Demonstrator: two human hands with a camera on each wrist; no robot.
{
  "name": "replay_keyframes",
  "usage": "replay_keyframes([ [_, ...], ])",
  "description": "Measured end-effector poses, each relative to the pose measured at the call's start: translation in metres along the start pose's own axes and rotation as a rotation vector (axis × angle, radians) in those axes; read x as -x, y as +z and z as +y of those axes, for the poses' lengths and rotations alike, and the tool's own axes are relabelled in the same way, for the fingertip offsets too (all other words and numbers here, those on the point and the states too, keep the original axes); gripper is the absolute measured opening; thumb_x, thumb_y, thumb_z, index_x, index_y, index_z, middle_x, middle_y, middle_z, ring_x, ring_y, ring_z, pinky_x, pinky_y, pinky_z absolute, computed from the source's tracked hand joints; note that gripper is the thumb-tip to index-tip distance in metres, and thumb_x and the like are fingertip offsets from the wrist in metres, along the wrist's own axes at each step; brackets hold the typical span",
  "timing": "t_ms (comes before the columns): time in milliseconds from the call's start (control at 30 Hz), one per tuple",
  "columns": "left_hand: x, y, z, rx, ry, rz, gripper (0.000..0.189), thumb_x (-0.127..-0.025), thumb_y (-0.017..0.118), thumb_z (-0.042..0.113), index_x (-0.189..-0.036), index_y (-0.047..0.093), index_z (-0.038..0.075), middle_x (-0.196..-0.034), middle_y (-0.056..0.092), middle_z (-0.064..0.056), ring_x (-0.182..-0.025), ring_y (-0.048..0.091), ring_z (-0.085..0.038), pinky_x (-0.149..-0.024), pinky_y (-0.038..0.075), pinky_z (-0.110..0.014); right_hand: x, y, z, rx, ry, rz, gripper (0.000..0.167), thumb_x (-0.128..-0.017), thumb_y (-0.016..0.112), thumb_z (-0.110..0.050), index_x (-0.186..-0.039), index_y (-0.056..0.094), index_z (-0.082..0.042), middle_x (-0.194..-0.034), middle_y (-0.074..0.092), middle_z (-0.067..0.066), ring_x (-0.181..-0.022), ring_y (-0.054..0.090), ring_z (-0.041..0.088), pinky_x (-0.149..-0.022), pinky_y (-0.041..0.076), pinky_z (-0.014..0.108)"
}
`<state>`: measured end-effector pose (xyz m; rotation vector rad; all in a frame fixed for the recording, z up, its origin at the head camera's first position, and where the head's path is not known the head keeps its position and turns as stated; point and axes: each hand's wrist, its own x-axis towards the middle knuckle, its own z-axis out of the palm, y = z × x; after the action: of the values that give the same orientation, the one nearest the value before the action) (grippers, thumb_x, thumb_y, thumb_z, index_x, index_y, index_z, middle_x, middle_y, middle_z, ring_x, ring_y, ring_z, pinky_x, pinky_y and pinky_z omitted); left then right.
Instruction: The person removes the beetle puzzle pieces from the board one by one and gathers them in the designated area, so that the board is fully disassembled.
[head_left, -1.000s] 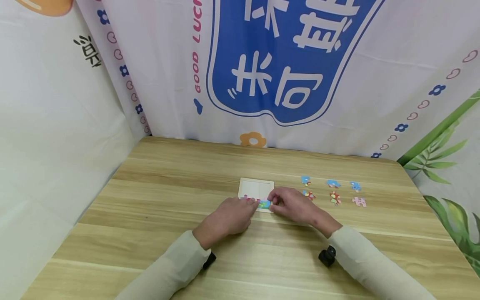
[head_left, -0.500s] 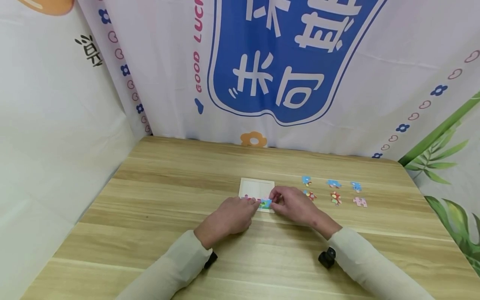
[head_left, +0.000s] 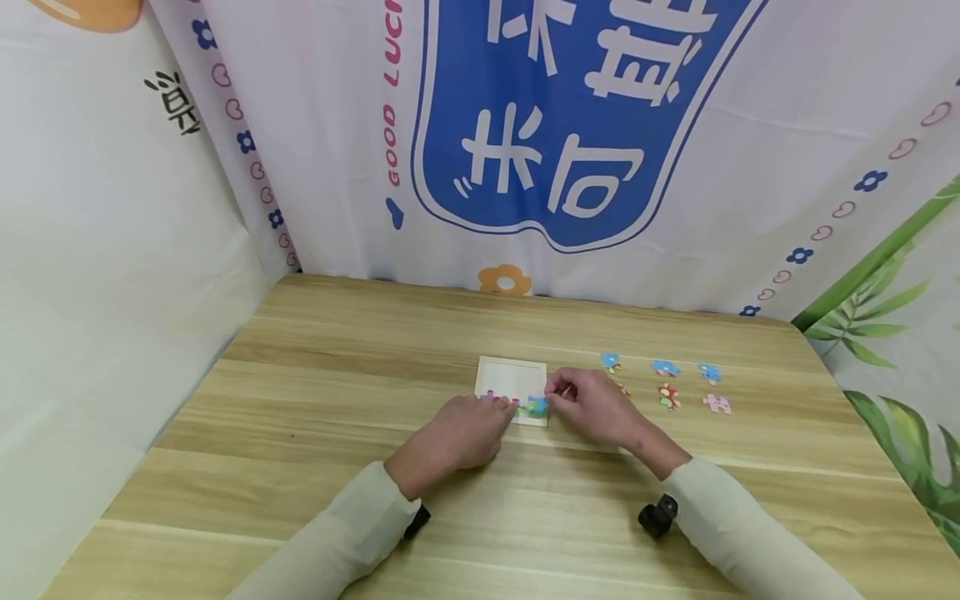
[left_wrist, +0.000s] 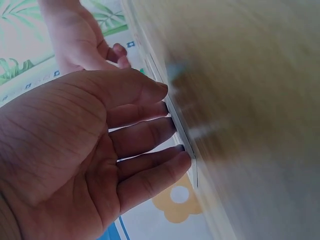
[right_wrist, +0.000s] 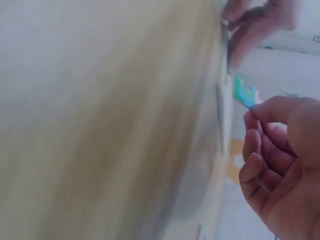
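Note:
A small square wooden puzzle tray [head_left: 512, 362] lies on the table, with pink and green jigsaw pieces along its near side. My left hand [head_left: 461, 429] rests its extended fingertips on those pieces and the tray's near left part, hiding some of them. At the tray's right edge my right hand [head_left: 596, 404] pinches a jigsaw piece [right_wrist: 243, 93] between thumb and forefinger. Green, blue and a little pink show on this piece, which is tilted up off the tray in the right wrist view. The left wrist view shows the left fingers [left_wrist: 145, 137] against the thin tray.
Several loose jigsaw pieces lie right of the tray, among them a blue one [head_left: 665, 367], a red one [head_left: 669, 396] and a pink one [head_left: 717, 403]. One is partly behind the right hand. A printed curtain [head_left: 345, 208] hangs along the table's back edge.
My right hand has shifted slightly right, and the jigsaw piece it pinches now tilts up at the tray's right side. The left hand stays in place.

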<state>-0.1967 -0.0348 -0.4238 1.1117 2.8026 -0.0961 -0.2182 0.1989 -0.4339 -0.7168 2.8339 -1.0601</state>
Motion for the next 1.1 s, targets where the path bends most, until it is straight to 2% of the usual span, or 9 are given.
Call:
replay_keyframes([
  [133, 0.002, 0.001, 0.000, -0.006, 0.008, 0.007, 0.045, -0.104, 0.056, 0.018, -0.148, 0.056, 0.006, -0.148, 0.057, -0.006, -0.134, 0.054, -0.025, -0.102, 0.049, -0.039, 0.006, -0.011, 0.006, -0.005, 0.013, -0.017, 0.005, -0.099, 0.068, -0.011, -0.097, 0.072, -0.011, -0.091, 0.068, -0.005, -0.080, 0.061, 0.013, -0.070, 0.053, 0.031],
  [333, 0.002, 0.002, 0.000, -0.001, 0.020, 0.025, 0.045, -0.103, 0.055, 0.015, -0.147, 0.057, 0.004, -0.146, 0.058, -0.006, -0.133, 0.055, -0.026, -0.103, 0.049, -0.039, 0.026, -0.028, 0.029, 0.017, 0.062, -0.060, 0.004, -0.102, 0.066, -0.013, -0.100, 0.069, -0.013, -0.092, 0.065, -0.006, -0.083, 0.058, 0.014, -0.072, 0.051, 0.030],
  [533, 0.001, 0.002, 0.000, -0.007, 0.019, 0.044, 0.043, -0.103, 0.055, 0.015, -0.144, 0.059, 0.004, -0.144, 0.060, -0.007, -0.132, 0.056, -0.025, -0.100, 0.051, -0.039, 0.048, -0.049, 0.047, -0.004, 0.082, -0.047, 0.005, -0.103, 0.065, -0.011, -0.100, 0.068, -0.014, -0.092, 0.064, -0.003, -0.084, 0.057, 0.018, -0.071, 0.050, 0.030],
  [767, 0.003, 0.003, 0.000, -0.008, 0.019, 0.026, 0.043, -0.104, 0.055, 0.016, -0.145, 0.058, 0.004, -0.144, 0.060, -0.006, -0.132, 0.056, -0.025, -0.101, 0.050, -0.038, 0.071, -0.074, 0.063, 0.001, 0.094, -0.059, 0.006, -0.104, 0.063, -0.011, -0.099, 0.067, -0.012, -0.095, 0.062, -0.001, -0.087, 0.057, 0.020, -0.074, 0.050, 0.030],
  [1100, 0.002, 0.002, 0.000, -0.010, 0.019, 0.035, 0.043, -0.103, 0.056, 0.015, -0.145, 0.059, 0.004, -0.144, 0.060, -0.007, -0.132, 0.056, -0.025, -0.102, 0.050, -0.039, 0.096, -0.117, 0.087, -0.041, 0.192, -0.131, 0.005, -0.104, 0.061, -0.010, -0.101, 0.064, -0.008, -0.092, 0.057, 0.005, -0.083, 0.051, 0.019, -0.068, 0.044, 0.029],
])
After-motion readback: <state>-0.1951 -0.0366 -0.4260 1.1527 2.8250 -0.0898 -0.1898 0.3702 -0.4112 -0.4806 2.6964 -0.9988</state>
